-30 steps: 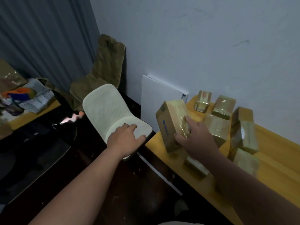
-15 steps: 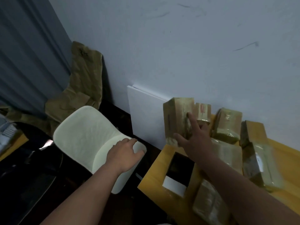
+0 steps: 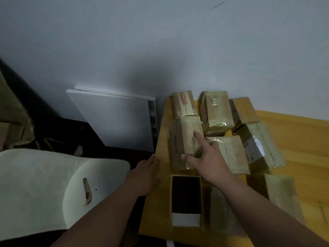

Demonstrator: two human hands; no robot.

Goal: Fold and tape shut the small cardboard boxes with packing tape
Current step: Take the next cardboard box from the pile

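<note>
A taped cardboard box (image 3: 183, 139) stands on the wooden table (image 3: 293, 136), near its left edge. My right hand (image 3: 206, 157) rests against the box's right side with fingers spread and straight, thumb at its lower front. My left hand (image 3: 146, 173) lies open at the table's left edge, touching no box. Several other taped boxes surround it: one with red print (image 3: 183, 102) behind, one (image 3: 215, 111) to the right rear, one with a white label (image 3: 258, 145) further right.
A dark open-topped slot or box (image 3: 186, 195) sits on the table just below my right hand. A cream chair (image 3: 44, 184) at the left carries a box cutter (image 3: 87, 191). White boards (image 3: 115, 120) lean on the wall. Brown cloth (image 3: 10, 113) hangs at far left.
My right hand has set the box down on the table among the others and now lies flat on it. My left hand left the chair and moved to the table edge.
</note>
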